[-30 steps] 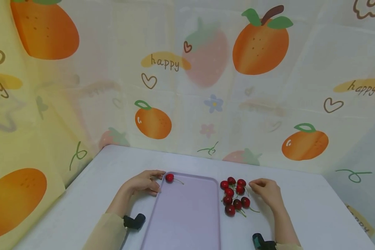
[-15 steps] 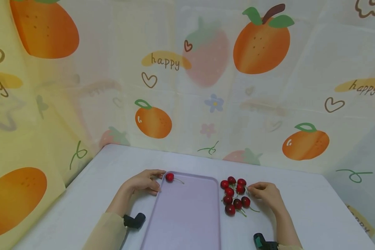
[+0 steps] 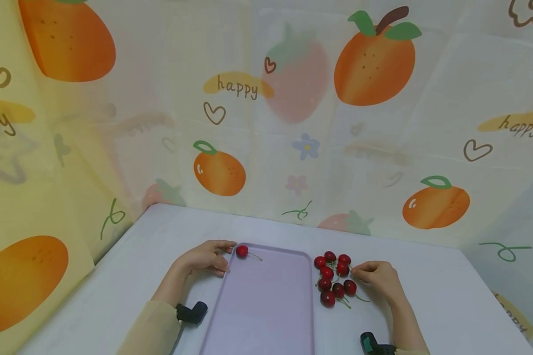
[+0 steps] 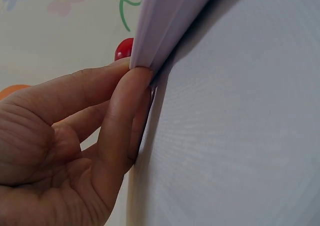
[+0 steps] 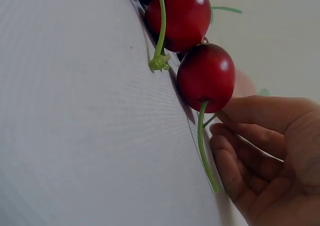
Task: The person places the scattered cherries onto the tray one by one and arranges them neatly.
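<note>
My left hand (image 3: pixel 206 259) holds the far left corner of the lilac tray (image 3: pixel 266 305), thumb along its side and index finger at its far edge. On the tray, just inside that corner, lies one red cherry (image 3: pixel 242 252) with its stem pointing right. To the right of the tray, several dark red cherries (image 3: pixel 327 298) form a loose cluster on the table. My right hand (image 3: pixel 377 276) is at the right side of this cluster, pinching the thin stem (image 5: pixel 210 120) of a cherry (image 3: pixel 343 269). A nearer cherry (image 5: pixel 206 78) partly hides that spot in the right wrist view.
The white table (image 3: pixel 444 296) ends at a fruit-printed cloth (image 3: pixel 266 162) behind it, with another yellowish cloth side (image 3: pixel 40 197) at the left. A black wrist device (image 3: pixel 191 313) sits on the left forearm and another black device (image 3: pixel 375 344) on the right.
My right hand has moved slightly nearer, its fingertips closing in on the cherry stem. The left hand, tray and cherries stay in place; the head view has shifted a little.
</note>
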A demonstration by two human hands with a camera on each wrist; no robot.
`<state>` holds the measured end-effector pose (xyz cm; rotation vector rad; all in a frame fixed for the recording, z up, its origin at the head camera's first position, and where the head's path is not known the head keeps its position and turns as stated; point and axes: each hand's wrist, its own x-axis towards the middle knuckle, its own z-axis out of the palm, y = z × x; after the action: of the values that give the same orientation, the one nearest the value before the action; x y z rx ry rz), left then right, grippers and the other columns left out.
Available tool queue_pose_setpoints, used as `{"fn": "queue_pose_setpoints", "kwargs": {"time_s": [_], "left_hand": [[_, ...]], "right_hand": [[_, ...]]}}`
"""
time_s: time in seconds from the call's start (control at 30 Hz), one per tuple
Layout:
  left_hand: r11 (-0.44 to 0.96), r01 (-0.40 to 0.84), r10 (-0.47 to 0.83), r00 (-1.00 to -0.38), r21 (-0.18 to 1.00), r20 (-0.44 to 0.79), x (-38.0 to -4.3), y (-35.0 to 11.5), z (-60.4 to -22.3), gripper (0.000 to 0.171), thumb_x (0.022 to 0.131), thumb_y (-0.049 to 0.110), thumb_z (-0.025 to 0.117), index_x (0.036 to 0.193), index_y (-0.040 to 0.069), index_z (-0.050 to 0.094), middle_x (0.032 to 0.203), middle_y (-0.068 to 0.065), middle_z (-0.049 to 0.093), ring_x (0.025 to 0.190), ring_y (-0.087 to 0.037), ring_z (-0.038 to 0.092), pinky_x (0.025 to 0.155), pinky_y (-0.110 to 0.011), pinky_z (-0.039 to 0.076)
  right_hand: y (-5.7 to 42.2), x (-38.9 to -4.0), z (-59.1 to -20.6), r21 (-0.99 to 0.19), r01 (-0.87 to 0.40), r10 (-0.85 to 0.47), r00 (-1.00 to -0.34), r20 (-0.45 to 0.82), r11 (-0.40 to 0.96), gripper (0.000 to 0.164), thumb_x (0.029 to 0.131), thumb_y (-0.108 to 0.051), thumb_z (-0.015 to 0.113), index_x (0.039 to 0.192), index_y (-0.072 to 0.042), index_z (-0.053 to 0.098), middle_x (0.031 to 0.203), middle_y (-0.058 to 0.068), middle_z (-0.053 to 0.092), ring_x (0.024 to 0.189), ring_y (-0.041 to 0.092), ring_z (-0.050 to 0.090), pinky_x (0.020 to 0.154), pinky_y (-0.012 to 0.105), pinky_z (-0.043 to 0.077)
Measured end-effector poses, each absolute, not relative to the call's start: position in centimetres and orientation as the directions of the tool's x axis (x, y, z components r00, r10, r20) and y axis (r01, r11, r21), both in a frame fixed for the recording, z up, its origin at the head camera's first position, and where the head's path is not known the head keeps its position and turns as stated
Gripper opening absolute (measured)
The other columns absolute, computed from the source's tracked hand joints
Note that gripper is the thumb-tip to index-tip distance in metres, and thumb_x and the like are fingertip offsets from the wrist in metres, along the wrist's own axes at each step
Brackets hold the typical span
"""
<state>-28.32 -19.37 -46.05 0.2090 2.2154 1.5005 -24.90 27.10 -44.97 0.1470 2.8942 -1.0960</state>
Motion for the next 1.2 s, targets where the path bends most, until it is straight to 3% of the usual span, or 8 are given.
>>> {"fn": "queue_pose_setpoints", "kwargs": {"time_s": [0.2,0.7,1.2], "left_hand": [[0.392,-0.125,0.377,-0.882,0.911,-0.283,-28.17,-19.34,-45.89,0.069,0.08,-0.001,0.069,0.145,0.005,0.047,0.133,-0.019,0.047,0.074,-0.015,0.062,0.07,-0.029,0.063],[0.377,-0.119,0.388,-0.88,0.918,-0.274,-28.29,-19.42,-45.91,0.069,0.08,-0.003,0.067,0.146,0.004,0.045,0.135,-0.019,0.047,0.075,-0.015,0.063,0.07,-0.03,0.063],[0.382,-0.127,0.382,-0.88,0.915,-0.282,-28.34,-19.49,-45.81,0.071,0.079,-0.002,0.069,0.145,0.004,0.046,0.133,-0.017,0.048,0.073,-0.014,0.061,0.07,-0.029,0.063]], "right_hand": [[26.95,-24.86,-45.01,-0.667,0.125,0.091,-0.992,-0.086,0.734,0.028,0.088,-0.03,0.07,0.097,-0.005,0.077,0.1,0.011,0.076,0.091,0.017,0.062,0.072,0.023,0.046],[26.95,-25.09,-45.3,-0.707,0.112,0.103,-0.993,-0.056,0.698,0.027,0.092,-0.024,0.066,0.101,0.0,0.073,0.095,0.011,0.074,0.078,0.01,0.061,0.066,0.021,0.049],[26.63,-25.06,-44.82,-0.688,0.137,0.131,-0.989,-0.062,0.713,0.026,0.094,-0.021,0.063,0.104,0.001,0.072,0.095,0.014,0.072,0.081,0.018,0.059,0.065,0.022,0.048]]}}
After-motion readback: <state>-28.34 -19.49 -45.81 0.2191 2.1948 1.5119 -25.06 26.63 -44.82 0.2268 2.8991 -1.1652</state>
